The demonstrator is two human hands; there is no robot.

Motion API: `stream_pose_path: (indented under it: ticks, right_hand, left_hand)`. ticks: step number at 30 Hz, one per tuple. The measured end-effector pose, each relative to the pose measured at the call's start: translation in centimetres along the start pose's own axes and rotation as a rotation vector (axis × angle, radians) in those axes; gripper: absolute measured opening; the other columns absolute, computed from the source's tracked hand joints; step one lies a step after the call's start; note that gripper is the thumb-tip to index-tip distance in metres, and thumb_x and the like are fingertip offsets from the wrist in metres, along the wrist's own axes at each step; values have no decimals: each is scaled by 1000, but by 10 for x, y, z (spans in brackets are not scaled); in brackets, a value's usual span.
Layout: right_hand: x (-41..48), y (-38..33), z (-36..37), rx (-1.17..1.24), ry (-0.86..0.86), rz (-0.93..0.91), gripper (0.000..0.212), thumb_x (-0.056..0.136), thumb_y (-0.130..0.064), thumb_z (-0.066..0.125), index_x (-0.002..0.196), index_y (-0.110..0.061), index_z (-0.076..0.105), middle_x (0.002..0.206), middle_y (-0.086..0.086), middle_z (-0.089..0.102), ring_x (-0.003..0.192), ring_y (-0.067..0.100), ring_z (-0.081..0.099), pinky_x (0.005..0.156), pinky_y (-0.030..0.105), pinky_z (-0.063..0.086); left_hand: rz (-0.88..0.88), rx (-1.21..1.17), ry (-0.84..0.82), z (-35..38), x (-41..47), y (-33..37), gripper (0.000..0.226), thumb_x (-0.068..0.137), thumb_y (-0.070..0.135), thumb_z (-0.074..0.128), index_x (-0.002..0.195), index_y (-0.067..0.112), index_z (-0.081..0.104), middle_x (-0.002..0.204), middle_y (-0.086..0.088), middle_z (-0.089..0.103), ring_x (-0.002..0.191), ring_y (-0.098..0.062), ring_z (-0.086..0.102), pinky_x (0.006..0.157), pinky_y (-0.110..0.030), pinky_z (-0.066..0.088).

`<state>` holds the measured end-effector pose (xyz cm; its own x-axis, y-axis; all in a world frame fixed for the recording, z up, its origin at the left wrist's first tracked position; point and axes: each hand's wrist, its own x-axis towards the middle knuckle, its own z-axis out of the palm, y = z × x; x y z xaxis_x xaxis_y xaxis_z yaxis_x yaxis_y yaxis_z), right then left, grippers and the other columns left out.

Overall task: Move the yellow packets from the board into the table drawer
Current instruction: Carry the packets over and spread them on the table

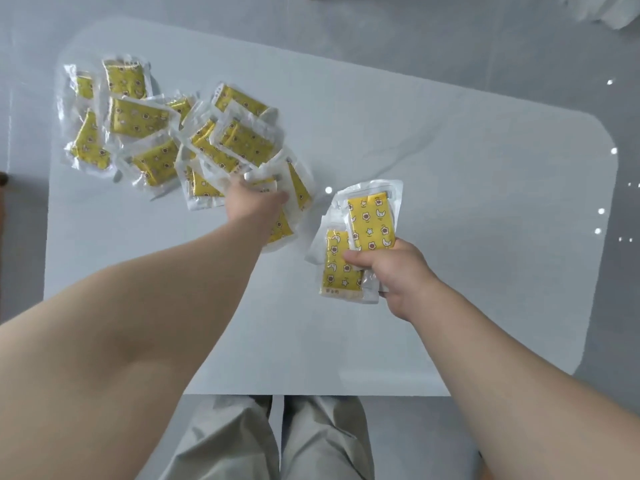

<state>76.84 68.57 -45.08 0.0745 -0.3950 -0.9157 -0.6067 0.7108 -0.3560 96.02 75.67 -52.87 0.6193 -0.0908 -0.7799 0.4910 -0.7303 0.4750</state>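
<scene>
Several yellow packets (138, 117) in clear wrappers lie in a loose pile on the far left of the white table top (450, 202). My left hand (254, 202) reaches into the near edge of that pile and its fingers curl on a packet (265, 183) there. My right hand (391, 271) grips two yellow packets (370, 223), fanned upward, above the middle of the table. No drawer shows in view.
The table has rounded corners and its near edge runs just above my knees (277, 438). Grey floor surrounds it. Some white material lies at the far right corner of the view (609, 8).
</scene>
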Motion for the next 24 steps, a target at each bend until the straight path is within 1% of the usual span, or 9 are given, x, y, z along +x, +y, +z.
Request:
stream_pose_path:
  ticks: [4,6,8,11,13,16,18,20,24]
  right_hand:
    - [25,-3,-2,-103,8,31,32,73,-6,86,100,-18,74,94,-3,79,91,24,76,93,47,57]
    - [34,-8,-2,-157,11,40,34,71,-8,88,100,-19,74,93,-4,79,93,25,75,97,49,55]
    - [41,-15,0,-179,17,44,34,71,-6,88,99,-18,73,94,-2,79,95,25,75,95,46,56]
    - [53,-29,4,-200,31,34,31,72,-1,87,94,-17,71,97,3,78,95,25,75,84,36,58]
    - [61,-40,8,-247,37,11,32,71,-1,87,93,-16,70,99,4,77,95,25,74,86,38,58]
    - [76,-58,20,-342,28,-27,33,71,-3,88,97,-13,70,102,5,76,97,21,73,88,34,55]
    - [89,-71,33,-392,14,-50,39,69,-3,89,102,-9,70,103,5,76,98,21,73,86,31,53]
    - [101,-83,47,-432,5,-78,45,64,-5,92,104,-8,71,100,4,77,97,22,73,92,34,54]
    - [118,-106,78,-463,-30,-135,45,67,-5,91,106,-7,71,101,4,76,95,21,73,86,33,52]
  left_hand:
    - [4,46,48,4,5,-5,89,81,42,81,152,25,32,137,4,56,110,-22,62,80,-42,60]
    - [26,67,53,0,6,-6,76,84,41,78,147,26,37,133,4,57,111,-25,63,79,-38,58]
    - [75,107,27,-7,4,-8,64,88,32,73,143,26,40,119,8,55,100,-23,62,65,-32,51]
    - [147,183,-1,-21,1,-12,67,92,24,67,150,32,34,111,8,49,80,-17,58,51,-28,42]
    - [177,227,-31,-31,-2,-13,72,94,24,65,154,39,28,116,6,50,73,-8,53,50,-27,42]
    - [209,273,-71,-44,-2,-18,76,95,21,63,156,44,23,141,1,50,78,-2,52,58,-30,51]
    - [243,311,-44,-52,-5,-21,74,94,20,62,155,44,27,151,-1,46,103,-10,57,77,-39,59]
    - [270,315,4,-57,-5,-24,70,93,21,62,153,43,33,150,-1,46,129,-16,50,96,-46,54]
    - [281,240,20,-63,-3,-27,60,92,19,62,145,41,46,141,3,52,123,-8,50,97,-47,54]
